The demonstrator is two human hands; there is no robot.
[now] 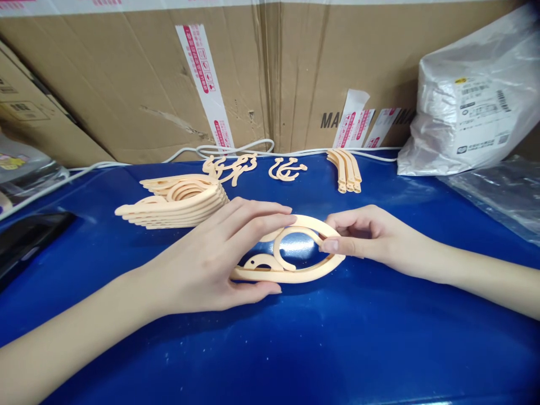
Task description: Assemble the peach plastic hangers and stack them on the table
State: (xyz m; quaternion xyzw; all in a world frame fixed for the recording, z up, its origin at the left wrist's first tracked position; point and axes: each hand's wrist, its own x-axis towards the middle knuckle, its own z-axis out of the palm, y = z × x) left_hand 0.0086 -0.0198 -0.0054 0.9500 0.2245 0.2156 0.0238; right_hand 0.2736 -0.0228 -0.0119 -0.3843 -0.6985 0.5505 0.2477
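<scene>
A cream plastic folding hanger [301, 275], its arms folded into a pointed oval with a curved hook inside, is held just over the blue table. My left hand [211, 253] spans its left part, fingers along the far arm and thumb by the near one; the palm hides the left end. At the right end, my right hand [375, 236] pinches the hanger where hook and arms come together. Beyond my left hand is a stack of similar folded hangers [185, 216]. Loose hooks [287, 170] and several curved hanger arms [346, 171] lie farther back.
Cardboard boxes [139, 73] stand along the back edge of the blue table [270, 349], with a white cable [169, 156] before them. A wrapped white parcel [468, 112] sits at back right beside clear plastic [498, 191]. A black phone-like object [34, 242] lies at left.
</scene>
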